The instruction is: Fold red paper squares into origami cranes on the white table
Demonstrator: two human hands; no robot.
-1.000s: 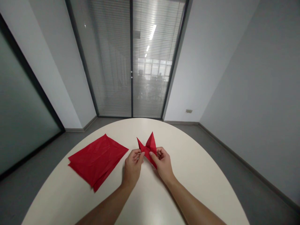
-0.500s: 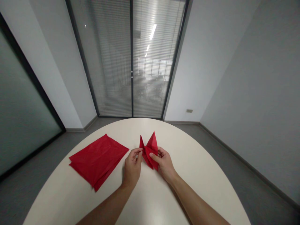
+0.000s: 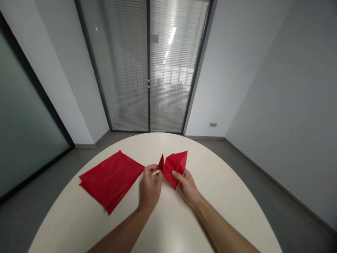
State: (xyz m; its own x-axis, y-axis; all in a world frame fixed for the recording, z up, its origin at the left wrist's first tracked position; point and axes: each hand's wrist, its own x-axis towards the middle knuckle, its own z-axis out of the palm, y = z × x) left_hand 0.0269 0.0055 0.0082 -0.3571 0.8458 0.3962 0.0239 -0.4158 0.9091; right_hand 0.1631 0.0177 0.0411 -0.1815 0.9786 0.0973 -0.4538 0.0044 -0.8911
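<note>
A folded piece of red paper (image 3: 173,167) is held over the middle of the white table, with pointed flaps standing up at its left and upper right. My right hand (image 3: 187,183) grips its lower right part, the thumb lying on the front face and the fingers behind. At the left edge of the paper, my left hand (image 3: 152,184) pinches the narrow flap between thumb and fingertips. To the left, a stack of red paper sheets (image 3: 112,179) lies flat, its right corner close to my left hand. The inner folds are partly hidden.
The round white table (image 3: 216,211) has its curved far edge near a glass partition with blinds (image 3: 126,88). A grey wall (image 3: 284,116) stands to the right, with a small wall outlet (image 3: 213,124) low down. Frosted glass (image 3: 26,116) is on the left.
The right part of the folded paper has turned and tilted to the right, spreading its face wider. My right hand has shifted slightly right; my left hand still pinches the left flap.
</note>
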